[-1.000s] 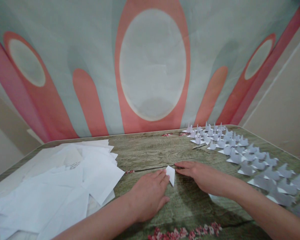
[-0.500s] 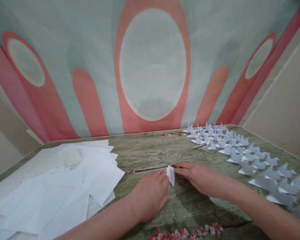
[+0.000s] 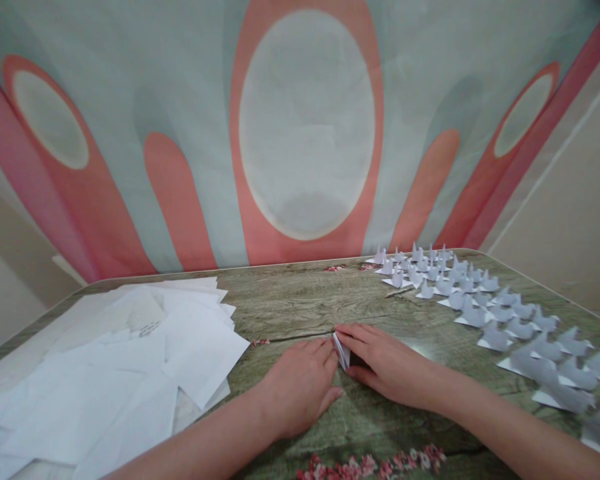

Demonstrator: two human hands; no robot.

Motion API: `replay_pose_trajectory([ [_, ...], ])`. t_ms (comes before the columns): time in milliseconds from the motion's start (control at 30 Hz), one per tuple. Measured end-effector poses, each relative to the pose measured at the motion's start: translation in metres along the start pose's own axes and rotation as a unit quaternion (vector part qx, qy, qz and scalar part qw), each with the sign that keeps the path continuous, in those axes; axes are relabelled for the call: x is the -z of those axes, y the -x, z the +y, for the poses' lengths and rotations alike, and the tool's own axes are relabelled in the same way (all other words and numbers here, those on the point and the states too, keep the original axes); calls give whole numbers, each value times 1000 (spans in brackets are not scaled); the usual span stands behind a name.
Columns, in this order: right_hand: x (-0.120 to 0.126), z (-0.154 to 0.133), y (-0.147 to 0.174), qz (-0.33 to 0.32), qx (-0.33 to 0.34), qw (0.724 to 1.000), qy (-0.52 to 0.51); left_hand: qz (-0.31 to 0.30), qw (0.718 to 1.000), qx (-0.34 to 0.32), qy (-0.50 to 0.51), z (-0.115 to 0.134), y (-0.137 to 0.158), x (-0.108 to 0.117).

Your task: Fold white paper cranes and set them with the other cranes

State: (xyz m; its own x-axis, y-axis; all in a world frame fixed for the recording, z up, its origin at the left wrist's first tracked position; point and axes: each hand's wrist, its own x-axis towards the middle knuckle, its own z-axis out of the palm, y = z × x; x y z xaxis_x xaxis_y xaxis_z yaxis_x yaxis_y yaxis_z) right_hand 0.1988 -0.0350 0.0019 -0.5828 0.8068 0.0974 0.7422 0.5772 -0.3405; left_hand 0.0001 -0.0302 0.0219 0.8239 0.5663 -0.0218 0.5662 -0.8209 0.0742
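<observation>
Left hand (image 3: 300, 381) and right hand (image 3: 380, 360) pinch small folded paper (image 3: 342, 349) on counter (image 3: 300, 307); uneven finger pressure risks crooked crease.

Big fabric backdrop (image 3: 305, 127) is filling the upper two-thirds of the frame: pale grey-green w/ salmon-red arches and off-white ovals, the largest oval sitting top centre, smaller ones showing at upper left & upper right. Plain beige wall (image 3: 575, 220) is showing at the right edge, and another beige strip is peeking out at far left. Table (image 3: 300, 303) w/ a green-grey wood-grain cover is spanning the lower third, corners rounded; a pink floral border is running along the bottom edge, bottom centre. Light is falling soft and even, w/ faint grey shadows sitting on the backdrop. Floor isn't showing anywhere.
</observation>
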Motion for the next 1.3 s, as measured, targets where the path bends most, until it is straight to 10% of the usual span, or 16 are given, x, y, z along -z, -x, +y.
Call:
replay_pose_trajectory([
  [967,-16,22,-12,94,15,987,-133,41,997,-35,62,-9,-5,-4],
  [1300,-21,27,-20,146,-38,966,-209,152,970,66,180,-10,-17,-20],
])
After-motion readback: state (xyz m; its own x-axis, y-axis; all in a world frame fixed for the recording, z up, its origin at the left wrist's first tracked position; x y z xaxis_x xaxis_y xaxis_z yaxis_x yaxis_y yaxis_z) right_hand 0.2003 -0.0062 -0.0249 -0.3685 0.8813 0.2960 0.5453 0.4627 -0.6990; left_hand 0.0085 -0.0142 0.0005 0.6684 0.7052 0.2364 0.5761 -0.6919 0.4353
